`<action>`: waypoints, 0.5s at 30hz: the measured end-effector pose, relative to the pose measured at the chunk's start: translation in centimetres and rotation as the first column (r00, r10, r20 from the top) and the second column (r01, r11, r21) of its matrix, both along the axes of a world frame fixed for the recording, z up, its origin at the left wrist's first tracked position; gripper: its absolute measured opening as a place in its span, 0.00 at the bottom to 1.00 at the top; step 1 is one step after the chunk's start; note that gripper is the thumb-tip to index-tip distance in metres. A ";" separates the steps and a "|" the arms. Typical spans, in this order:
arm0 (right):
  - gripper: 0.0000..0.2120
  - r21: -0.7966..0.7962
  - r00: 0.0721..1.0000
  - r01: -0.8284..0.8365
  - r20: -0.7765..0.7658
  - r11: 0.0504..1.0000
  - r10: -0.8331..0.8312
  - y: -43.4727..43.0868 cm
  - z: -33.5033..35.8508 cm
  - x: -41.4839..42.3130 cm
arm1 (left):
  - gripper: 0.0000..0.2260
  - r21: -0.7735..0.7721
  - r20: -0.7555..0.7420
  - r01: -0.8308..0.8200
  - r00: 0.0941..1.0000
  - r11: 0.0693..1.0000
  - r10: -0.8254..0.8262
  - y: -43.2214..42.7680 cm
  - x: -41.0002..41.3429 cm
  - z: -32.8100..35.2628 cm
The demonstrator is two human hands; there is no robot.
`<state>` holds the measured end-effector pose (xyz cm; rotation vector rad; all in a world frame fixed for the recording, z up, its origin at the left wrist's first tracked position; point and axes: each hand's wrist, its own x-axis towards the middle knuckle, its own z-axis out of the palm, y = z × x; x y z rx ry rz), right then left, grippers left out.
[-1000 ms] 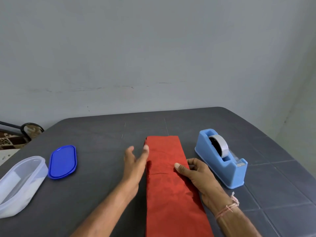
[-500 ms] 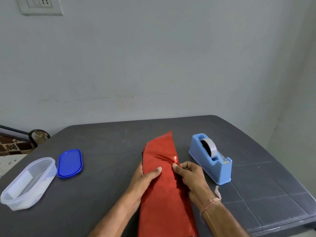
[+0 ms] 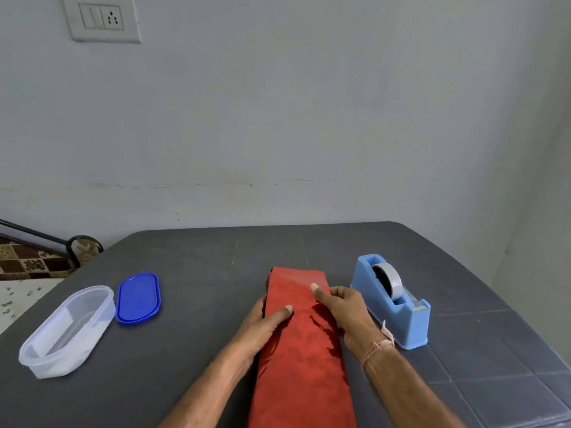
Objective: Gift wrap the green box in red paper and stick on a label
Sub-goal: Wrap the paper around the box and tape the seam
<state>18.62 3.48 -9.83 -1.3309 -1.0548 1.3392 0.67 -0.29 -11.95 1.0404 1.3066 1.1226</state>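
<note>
A person's left hand (image 3: pixel 262 322) and right hand (image 3: pixel 346 307) pinch opposite long edges of the folded red paper (image 3: pixel 304 350), thumbs on top, at mid-tabletop (image 3: pixel 200 251). A tape dispenser (image 3: pixel 398 316) sits at its 3 o'clock. No green box or label shows, so wrapping appears barely begun.

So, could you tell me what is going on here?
A person is handling the red paper, folded into a long strip on the table. The left hand grips its left edge, thumb on top; the right hand holds its right edge. A blue tape dispenser stands to the right, a clear tub and blue lid to the left. No green box or label shows.
</note>
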 end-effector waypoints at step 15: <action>0.10 0.019 0.993 0.115 0.022 0.993 -0.115 3.8 -1.4 -1.0 | 0.23 0.017 0.058 -0.057 0.997 0.998 0.056 2.5 -0.5 -0.6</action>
